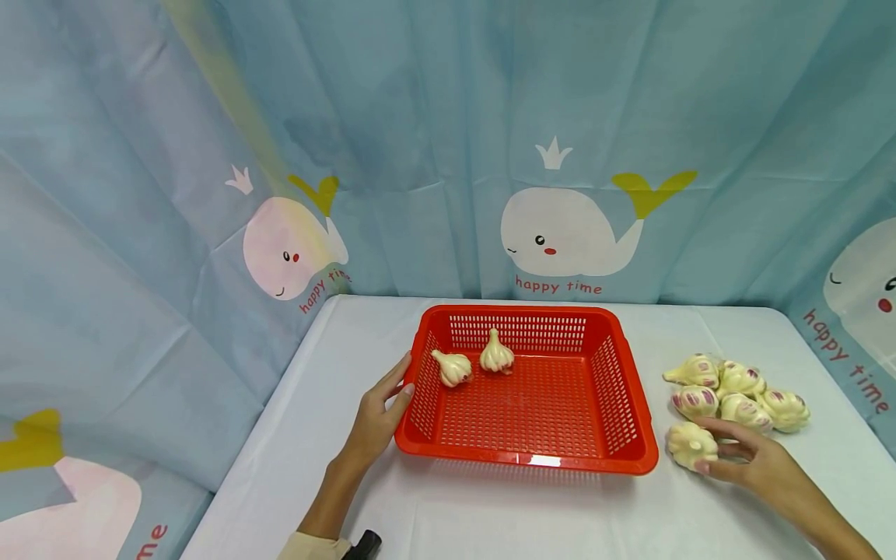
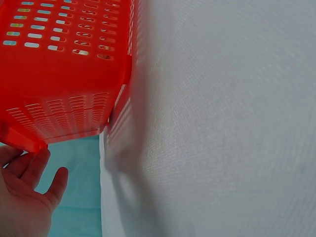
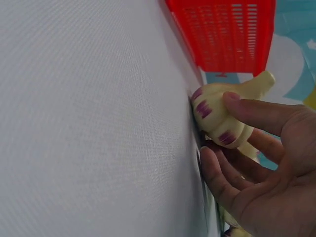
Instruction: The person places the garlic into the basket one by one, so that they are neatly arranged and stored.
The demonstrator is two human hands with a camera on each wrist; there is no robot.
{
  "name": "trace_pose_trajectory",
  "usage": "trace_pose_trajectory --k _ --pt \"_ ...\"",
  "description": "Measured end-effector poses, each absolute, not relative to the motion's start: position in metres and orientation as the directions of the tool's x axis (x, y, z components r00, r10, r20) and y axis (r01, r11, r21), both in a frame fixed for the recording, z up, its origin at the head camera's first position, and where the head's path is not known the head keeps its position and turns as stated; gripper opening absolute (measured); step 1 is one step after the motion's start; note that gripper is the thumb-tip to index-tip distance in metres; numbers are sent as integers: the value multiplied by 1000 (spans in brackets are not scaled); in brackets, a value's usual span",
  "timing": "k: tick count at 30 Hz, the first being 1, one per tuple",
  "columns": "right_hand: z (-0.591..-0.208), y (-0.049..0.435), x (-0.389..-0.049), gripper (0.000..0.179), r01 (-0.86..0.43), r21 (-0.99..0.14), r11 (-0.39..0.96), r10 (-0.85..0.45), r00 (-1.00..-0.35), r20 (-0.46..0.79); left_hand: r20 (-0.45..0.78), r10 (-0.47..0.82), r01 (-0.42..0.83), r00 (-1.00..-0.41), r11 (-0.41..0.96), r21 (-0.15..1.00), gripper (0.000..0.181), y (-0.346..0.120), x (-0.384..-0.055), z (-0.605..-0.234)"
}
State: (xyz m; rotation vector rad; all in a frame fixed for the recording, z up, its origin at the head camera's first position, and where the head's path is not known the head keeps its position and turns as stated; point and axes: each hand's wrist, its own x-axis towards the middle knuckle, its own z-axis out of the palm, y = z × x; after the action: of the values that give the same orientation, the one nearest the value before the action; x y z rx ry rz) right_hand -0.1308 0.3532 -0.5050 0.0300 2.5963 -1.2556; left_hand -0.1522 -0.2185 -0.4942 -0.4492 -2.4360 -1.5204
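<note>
My right hand [image 1: 746, 460] holds a garlic bulb [image 1: 691, 445] between thumb and fingers, just right of the basket. In the right wrist view, the thumb lies on this purple-marked garlic bulb [image 3: 217, 111], the fingers are on its other side, and its stem points away from the table. At the left, my left hand [image 1: 378, 420] touches the side rim of the red plastic basket [image 1: 525, 464] with nearly straight fingers, thumb apart in the left wrist view. Inside the basket, toward its left, are two garlic bulbs, one upright [image 1: 496, 354] and one tilted [image 1: 453, 369].
Several more garlic bulbs [image 1: 743, 411] lie in a cluster beyond my right hand. A white cloth [image 1: 490, 517] covers the table. Blue curtains [image 1: 420, 155] with whale prints hang behind it and at both sides.
</note>
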Motion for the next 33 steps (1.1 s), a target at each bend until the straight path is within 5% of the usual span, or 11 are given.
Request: trace_pose_trajectory --k 9,18,33 --pt "-505 353 -127 77 117 -793 597 -95 -972 -215 364 138 388 -921 415 823 56 -219 -154 -496" --pt "-500 351 -127 90 182 -761 623 -65 -957 -281 360 132 381 -924 419 824 56 -219 -153 -495" --pt "-482 348 -124 68 77 -817 571 -36 -992 -119 364 132 385 -922 419 822 56 -219 -153 -495"
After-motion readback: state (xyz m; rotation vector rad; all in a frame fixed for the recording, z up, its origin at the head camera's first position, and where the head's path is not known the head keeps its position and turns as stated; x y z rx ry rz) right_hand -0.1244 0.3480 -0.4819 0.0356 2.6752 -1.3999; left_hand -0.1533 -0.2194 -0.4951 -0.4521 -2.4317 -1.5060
